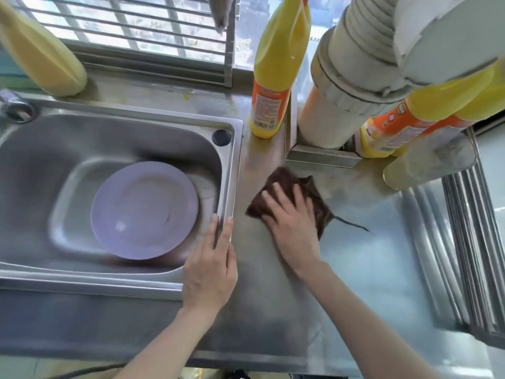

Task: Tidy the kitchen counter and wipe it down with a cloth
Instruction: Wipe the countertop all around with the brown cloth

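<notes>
Head view: dark brown cloth (287, 181) flat on the steel table (355, 269), just right of the sink's rim, long axis roughly diagonal from upper left to lower right, a loose thread trailing right; right hand (289, 217) spread wide, fingers straight, pressing on it. Left hand (210, 269) flat and relaxed, fingertips resting on the rim of the sink (232, 165), holding nothing. Purple plate (144, 212) in the basin; yellow bottles (278, 64) upright behind, by a barred window (123, 23) and a pale pipe (341, 91).

Brushed steel counter (355, 269), glossy steel sink (136, 127), fuzzy brown cloth (284, 179)
</notes>
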Available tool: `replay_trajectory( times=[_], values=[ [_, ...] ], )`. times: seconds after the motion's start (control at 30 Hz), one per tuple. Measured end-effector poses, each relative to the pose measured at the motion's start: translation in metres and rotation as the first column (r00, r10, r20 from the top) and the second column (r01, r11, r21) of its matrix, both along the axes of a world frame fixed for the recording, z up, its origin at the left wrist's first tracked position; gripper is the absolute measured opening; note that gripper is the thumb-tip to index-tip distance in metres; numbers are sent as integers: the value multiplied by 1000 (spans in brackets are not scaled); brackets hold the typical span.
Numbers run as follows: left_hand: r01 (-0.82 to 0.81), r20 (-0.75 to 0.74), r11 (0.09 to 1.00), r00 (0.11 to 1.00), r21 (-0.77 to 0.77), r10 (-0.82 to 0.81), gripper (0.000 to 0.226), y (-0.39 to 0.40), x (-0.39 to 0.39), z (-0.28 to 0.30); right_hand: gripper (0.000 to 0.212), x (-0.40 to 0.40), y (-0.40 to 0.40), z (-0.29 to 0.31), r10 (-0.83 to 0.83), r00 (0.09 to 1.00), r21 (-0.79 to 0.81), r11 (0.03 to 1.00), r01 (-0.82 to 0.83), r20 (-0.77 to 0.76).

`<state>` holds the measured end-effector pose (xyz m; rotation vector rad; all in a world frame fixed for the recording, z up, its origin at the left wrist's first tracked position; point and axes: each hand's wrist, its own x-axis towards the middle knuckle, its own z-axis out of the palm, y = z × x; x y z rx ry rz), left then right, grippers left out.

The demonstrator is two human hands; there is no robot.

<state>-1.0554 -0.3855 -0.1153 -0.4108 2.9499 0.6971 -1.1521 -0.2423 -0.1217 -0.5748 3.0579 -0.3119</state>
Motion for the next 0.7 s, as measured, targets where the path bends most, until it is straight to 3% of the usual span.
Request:
replay_trajectory(
  times=[0.17,0.23,0.33,0.4,0.5,0.57,0.63,0.7],
  values=[
    [16,-6,999,1000,40,-15,48,-5,1,1,48,-23,29,-2,475,880,36,879,-475,-13],
    [22,-23,997,1000,76,-21,48,-7,1,1,51,-45,38,-3,427,904,-2,904,-427,5],
    [-44,-52,989,997,139,51,46,-8,1,2,50,-47,6,-2,54,998,-122,991,-49,44],
    [-68,-64,986,995,152,79,43,-9,0,0,48,-33,-26,-4,-65,997,-95,993,68,36],
    [-81,-59,982,994,168,93,41,-9,0,-3,50,-15,-41,-1,64,998,-17,998,-64,-1],
    [-55,-45,983,997,177,64,42,-14,1,1,49,-10,-21,0,242,970,17,970,-241,-17],
    [61,-65,996,996,65,-57,42,-26,10,6,48,-9,10,-1,436,899,99,897,-431,-36],
    [169,-46,982,984,-85,-173,44,-44,27,6,49,-6,39,-1,463,886,132,880,-457,-19]
  ],
)
